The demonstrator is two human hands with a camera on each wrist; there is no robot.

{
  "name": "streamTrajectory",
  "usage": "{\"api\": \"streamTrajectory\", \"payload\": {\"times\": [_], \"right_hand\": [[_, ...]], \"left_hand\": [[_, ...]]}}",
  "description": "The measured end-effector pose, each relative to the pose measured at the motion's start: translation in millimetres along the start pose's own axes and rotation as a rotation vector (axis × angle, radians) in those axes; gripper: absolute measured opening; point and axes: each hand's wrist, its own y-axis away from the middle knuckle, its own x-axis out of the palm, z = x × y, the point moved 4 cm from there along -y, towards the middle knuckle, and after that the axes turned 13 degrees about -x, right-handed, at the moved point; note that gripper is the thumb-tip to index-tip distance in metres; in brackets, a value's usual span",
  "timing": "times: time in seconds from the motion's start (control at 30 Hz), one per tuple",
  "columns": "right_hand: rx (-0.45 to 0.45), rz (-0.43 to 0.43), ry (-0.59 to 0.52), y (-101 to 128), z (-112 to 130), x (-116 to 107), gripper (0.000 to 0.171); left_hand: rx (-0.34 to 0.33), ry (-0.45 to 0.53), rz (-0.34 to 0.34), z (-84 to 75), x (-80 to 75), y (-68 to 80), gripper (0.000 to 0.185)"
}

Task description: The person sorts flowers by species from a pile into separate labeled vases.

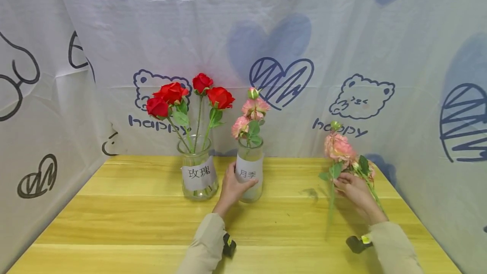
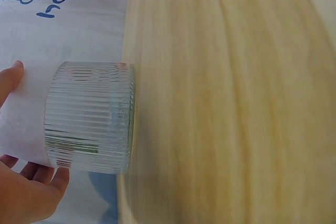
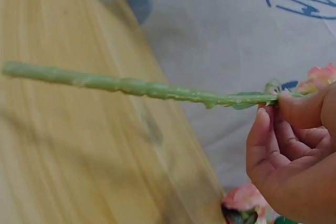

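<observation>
My left hand (image 1: 233, 187) grips a slim glass vase (image 1: 252, 194) with a white paper label, thumb across the front. In the left wrist view its ribbed base (image 2: 89, 119) sits between thumb and fingers. A pink flower (image 1: 254, 108) with green leaves stands in that vase. At the right, my right hand (image 1: 355, 191) pinches the stem of another pink flower (image 1: 340, 147), held upright above the table. The right wrist view shows the thick green stem (image 3: 142, 86) with its lower end free. Behind that hand another pink bloom (image 3: 245, 198) is partly hidden.
Left of the slim vase stands a wider glass jar (image 1: 199, 191), also labelled, with several red roses (image 1: 171, 93). Both stand on a yellow wood-grain table (image 1: 152, 227). A printed white cloth (image 1: 213, 24) hangs behind and along both sides.
</observation>
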Motion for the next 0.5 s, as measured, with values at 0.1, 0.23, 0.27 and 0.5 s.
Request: {"api": "streamTrajectory", "payload": {"times": [0.1, 0.23, 0.27, 0.5], "right_hand": [[-0.010, -0.015, -0.038, -1.2, 6.8, 4.1, 0.037], [-0.019, -0.041, -0.103, -4.2, 14.4, 8.8, 0.031], [-0.019, -0.051, -0.126, -5.1, 16.3, 10.2, 0.031], [-0.049, -0.111, -0.291, -14.8, 33.8, 20.9, 0.017]], "left_hand": [[-0.007, 0.001, 0.001, -0.4, -0.2, 0.1, 0.078], [-0.011, -0.004, -0.003, -0.5, -0.5, -0.3, 0.078], [-0.011, -0.007, -0.005, -0.4, -0.5, -0.6, 0.078], [-0.012, -0.004, -0.006, -0.3, -1.1, 0.1, 0.078]]}}
